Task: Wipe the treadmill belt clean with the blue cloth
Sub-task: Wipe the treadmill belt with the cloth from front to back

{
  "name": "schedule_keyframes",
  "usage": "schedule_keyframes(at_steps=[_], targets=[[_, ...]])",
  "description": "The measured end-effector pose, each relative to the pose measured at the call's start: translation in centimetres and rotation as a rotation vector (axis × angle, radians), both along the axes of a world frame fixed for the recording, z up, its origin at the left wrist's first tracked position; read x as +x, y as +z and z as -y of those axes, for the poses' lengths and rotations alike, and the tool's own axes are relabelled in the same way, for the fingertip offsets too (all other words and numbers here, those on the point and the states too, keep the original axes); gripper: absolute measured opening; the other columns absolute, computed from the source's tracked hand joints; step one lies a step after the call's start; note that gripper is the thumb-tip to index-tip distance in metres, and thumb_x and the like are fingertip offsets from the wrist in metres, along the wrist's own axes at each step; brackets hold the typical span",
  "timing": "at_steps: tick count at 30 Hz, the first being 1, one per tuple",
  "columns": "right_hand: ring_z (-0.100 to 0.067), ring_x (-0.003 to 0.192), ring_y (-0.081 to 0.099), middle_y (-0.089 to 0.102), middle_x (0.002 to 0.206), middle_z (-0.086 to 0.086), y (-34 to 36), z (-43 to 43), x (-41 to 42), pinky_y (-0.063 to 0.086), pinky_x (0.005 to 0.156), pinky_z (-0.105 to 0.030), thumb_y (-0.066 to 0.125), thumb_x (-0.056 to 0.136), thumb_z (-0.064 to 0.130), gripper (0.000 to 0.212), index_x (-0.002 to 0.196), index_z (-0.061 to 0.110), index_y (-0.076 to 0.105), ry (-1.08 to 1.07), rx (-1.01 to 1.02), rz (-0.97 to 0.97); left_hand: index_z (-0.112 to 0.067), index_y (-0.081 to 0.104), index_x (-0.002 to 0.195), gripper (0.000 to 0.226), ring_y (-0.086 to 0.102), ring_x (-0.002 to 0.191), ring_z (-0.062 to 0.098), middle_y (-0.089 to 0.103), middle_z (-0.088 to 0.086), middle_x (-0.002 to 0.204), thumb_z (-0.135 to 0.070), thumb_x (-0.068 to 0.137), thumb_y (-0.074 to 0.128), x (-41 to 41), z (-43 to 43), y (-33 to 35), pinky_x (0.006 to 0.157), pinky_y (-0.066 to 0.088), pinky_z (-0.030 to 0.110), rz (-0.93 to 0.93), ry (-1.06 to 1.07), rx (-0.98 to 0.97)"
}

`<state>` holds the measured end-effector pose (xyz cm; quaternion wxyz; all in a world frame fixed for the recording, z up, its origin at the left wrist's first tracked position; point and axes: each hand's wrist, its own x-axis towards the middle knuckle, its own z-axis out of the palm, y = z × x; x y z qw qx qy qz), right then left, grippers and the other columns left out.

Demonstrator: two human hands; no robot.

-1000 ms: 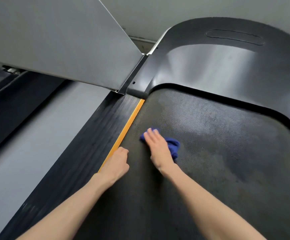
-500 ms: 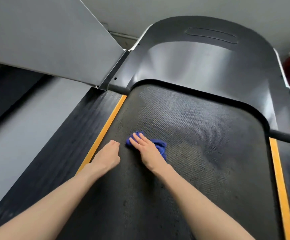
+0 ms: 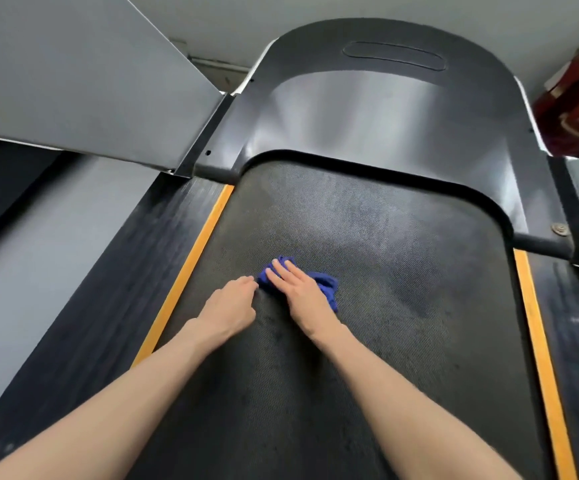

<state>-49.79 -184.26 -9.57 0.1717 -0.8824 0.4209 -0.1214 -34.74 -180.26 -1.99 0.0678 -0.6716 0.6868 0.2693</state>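
Head view. My right hand point(image 3: 302, 296) lies flat on the crumpled dark-blue cloth point(image 3: 328, 284), fingers straight and close together, pressing it onto the textured black rubber treadmill belt point(image 3: 402, 289). The cloth sits just toward 6 o'clock of frame centre. My left hand point(image 3: 229, 308) rests on the belt at the cloth's 9 o'clock, fingers loosely bent and together, holding nothing, tips just beside the cloth's edge. Glossy black plastic motor hood point(image 3: 367, 109) at 12 o'clock. Orange edge stripes point(image 3: 191, 265) at 9 and 3 o'clock.
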Motion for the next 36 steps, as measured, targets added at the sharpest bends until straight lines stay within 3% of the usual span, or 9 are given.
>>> schedule_keyframes(at_steps=[5,10,17,20,25,28,30,33,36], targets=[[-0.029,0.142,0.019,0.027,0.151,-0.010,0.3,2.3,-11.4,0.005,0.114,-0.024,0.017,0.089,0.019,0.056,0.140,0.009,0.037,-0.388,-0.029,-0.040,-0.015,0.030,0.145,0.061,0.024,0.140,0.023,0.014,0.001,0.157,-0.002,0.086,0.042,-0.2,0.0,0.3,0.111,0.029,0.043,0.024,-0.096,0.125],[-0.044,0.132,0.028,0.034,0.144,-0.022,1.1,3.7,-12.9,0.020,0.111,-0.042,0.038,0.078,-0.012,0.055,0.132,-0.005,0.041,-0.911,0.023,-0.028,-0.012,0.038,0.139,0.052,0.032,0.135,0.023,0.028,0.006,0.149,-0.005,0.088,0.041,-0.3,0.8,1.1,0.109,0.033,0.042,0.066,-0.162,0.150],[-0.032,0.140,0.020,0.028,0.149,-0.015,1.0,0.7,-7.3,0.005,0.113,-0.026,0.032,0.082,-0.007,0.058,0.139,0.003,0.037,-0.140,0.060,-0.031,-0.017,0.033,0.144,0.059,0.020,0.142,0.019,0.013,0.000,0.157,-0.006,0.086,0.041,-4.0,1.6,0.8,0.113,0.025,0.041,0.100,-0.261,0.081],[-0.025,0.142,0.013,0.022,0.151,-0.009,1.1,0.5,-14.1,0.003,0.113,-0.023,0.018,0.086,0.009,0.057,0.140,0.007,0.034,-0.318,0.041,-0.004,-0.013,0.023,0.147,0.063,0.016,0.143,0.019,0.006,0.001,0.158,-0.005,0.086,0.040,-5.8,1.4,0.0,0.114,0.023,0.038,0.057,-0.274,0.071],[-0.035,0.141,0.016,0.020,0.152,-0.017,1.1,0.0,-22.7,0.012,0.116,-0.035,0.032,0.085,-0.015,0.060,0.142,0.002,0.029,-0.870,0.033,-0.082,-0.012,0.019,0.148,0.065,0.014,0.144,0.017,0.005,0.002,0.158,-0.005,0.087,0.040,-7.2,1.6,-0.5,0.116,0.020,0.035,0.011,-0.330,0.056],[-0.046,0.117,0.045,0.047,0.129,-0.029,0.7,1.3,-19.1,0.036,0.103,-0.048,0.026,0.082,-0.004,0.046,0.121,-0.008,0.051,-1.059,0.003,-0.067,-0.012,0.023,0.147,0.065,0.014,0.144,0.018,0.009,0.002,0.158,-0.003,0.085,0.041,-7.5,2.3,-0.8,0.116,0.020,0.037,-0.013,-0.298,0.063],[-0.043,0.099,0.055,0.056,0.109,-0.025,0.6,0.9,-15.5,0.046,0.091,-0.050,0.034,0.076,-0.003,0.037,0.104,-0.005,0.058,-0.890,-0.033,-0.004,-0.011,0.025,0.147,0.065,0.016,0.144,0.019,0.011,0.003,0.157,-0.003,0.084,0.042,-8.0,2.6,-0.9,0.116,0.020,0.037,-0.021,-0.271,0.053],[-0.039,0.130,0.037,0.044,0.139,-0.022,0.7,-1.2,-13.4,0.020,0.112,-0.042,0.027,0.074,0.000,0.060,0.130,-0.003,0.048,-0.364,-0.003,-0.064,-0.010,0.028,0.145,0.063,0.018,0.143,0.018,0.013,0.003,0.157,-0.002,0.084,0.042,-9.3,2.6,-1.1,0.116,0.018,0.032,-0.040,-0.273,-0.043],[-0.029,0.141,0.018,0.026,0.150,-0.012,1.1,-2.3,-18.4,0.008,0.113,-0.027,0.018,0.080,0.000,0.063,0.140,0.006,0.035,-0.381,0.034,-0.067,-0.011,0.030,0.145,0.064,0.017,0.143,0.016,0.015,0.002,0.156,0.000,0.083,0.042,-11.3,2.9,-1.0,0.117,0.016,0.028,-0.097,-0.341,-0.060]])
